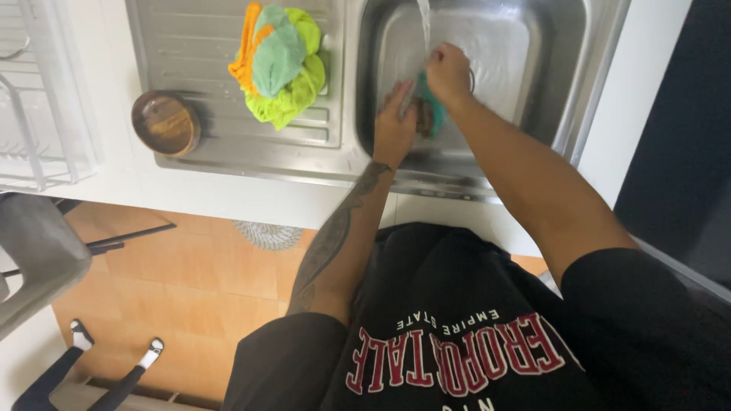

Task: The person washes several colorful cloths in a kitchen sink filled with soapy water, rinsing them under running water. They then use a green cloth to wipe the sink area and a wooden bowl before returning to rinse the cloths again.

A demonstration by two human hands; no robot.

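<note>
Kitchen: steel sink set in a white table, tap water running into the basin.
Left hand: curled round a small dark dish, holding it under the stream.
Right hand: closed on a teal sponge, pressed against that dish.
Draining side: pile of green and orange cloths, brown wooden bowl nearby.

A teal sponge sits in the steel sink basin, pressed between both hands, directly below the running stream of water. Only its edges show; most of it is covered. A small dark brown item lies against it, partly hidden, and its kind cannot be told. Both are held above the basin floor, near the front wall.
</note>
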